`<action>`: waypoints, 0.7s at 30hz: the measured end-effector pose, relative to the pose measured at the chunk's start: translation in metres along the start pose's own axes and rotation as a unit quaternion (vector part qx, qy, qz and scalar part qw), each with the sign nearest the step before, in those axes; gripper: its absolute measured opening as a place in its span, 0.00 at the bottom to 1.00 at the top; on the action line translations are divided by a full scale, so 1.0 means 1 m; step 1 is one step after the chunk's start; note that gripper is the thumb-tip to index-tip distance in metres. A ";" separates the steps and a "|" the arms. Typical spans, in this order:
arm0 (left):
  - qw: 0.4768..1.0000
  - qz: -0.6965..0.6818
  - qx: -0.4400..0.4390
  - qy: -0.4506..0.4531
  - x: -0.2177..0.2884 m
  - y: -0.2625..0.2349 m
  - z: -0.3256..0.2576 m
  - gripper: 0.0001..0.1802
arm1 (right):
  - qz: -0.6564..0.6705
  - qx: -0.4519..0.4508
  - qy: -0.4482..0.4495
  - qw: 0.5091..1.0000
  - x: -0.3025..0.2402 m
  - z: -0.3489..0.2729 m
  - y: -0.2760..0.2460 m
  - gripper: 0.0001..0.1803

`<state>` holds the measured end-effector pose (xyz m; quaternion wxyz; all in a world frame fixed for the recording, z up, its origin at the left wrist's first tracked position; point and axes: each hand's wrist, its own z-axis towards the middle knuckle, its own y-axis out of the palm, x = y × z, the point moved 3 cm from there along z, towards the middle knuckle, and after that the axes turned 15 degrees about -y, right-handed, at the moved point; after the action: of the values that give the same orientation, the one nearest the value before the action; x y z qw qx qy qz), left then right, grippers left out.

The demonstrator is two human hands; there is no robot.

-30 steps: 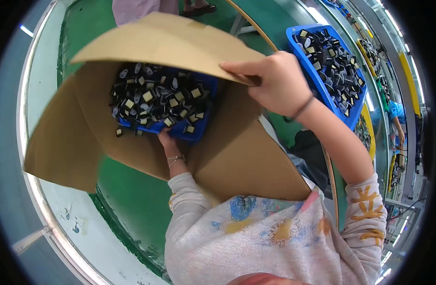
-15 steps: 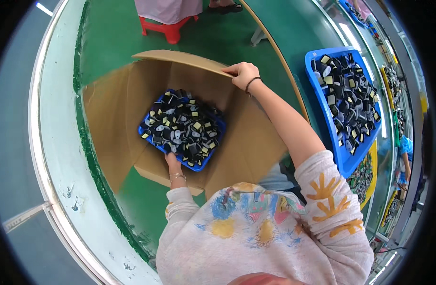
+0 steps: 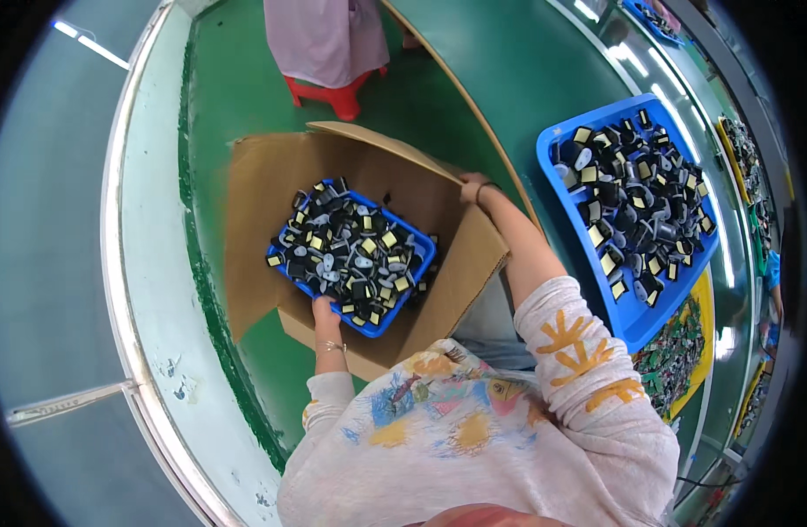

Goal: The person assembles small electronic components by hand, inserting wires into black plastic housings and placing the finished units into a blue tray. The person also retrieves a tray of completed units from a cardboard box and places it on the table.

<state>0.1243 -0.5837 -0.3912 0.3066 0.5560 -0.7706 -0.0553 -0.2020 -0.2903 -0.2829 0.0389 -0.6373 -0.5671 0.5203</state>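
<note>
A blue tray (image 3: 427,249) heaped with small black parts (image 3: 355,250), many bearing yellow pads and grey oval pieces, is inside the open cardboard box (image 3: 260,202). My left hand (image 3: 324,311) grips the tray's near left rim; the fingers are partly hidden beneath it. Up at the box's right side, my right hand (image 3: 475,188) is closed on the edge of a cardboard flap, its fingertips out of sight behind the board. A few dark parts show in the box beside the tray's right edge.
On the green worktable (image 3: 474,61) at right stands a larger blue tray (image 3: 554,140) of similar parts. A yellow tray (image 3: 704,347) of small pieces is beside it. Ahead, a person in a pinkish garment (image 3: 324,39) sits on a red stool (image 3: 343,98). A pale wall (image 3: 148,263) runs along the left.
The box and its tray appear farther right and lower in view. My right hand also sits lower and more to the right, still on the cardboard. My left hand keeps its hold on the tray.
</note>
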 end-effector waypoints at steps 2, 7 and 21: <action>0.999 0.015 0.008 0.032 0.006 0.009 -0.015 0.32 | 0.123 -0.007 -0.018 0.992 0.020 -0.005 0.003 0.40; 0.994 0.073 0.011 0.083 0.026 0.014 -0.033 0.15 | 0.507 0.197 -0.092 0.834 0.045 -0.019 0.028 0.45; 0.978 0.198 0.016 0.070 0.102 0.067 -0.057 0.17 | 0.803 0.242 0.070 0.540 0.000 -0.183 0.094 0.37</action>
<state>0.0794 -0.6349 -0.2746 0.3555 0.3998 -0.8428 0.0583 -0.0086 -0.2244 -0.2600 -0.2026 -0.8267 0.3347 0.4045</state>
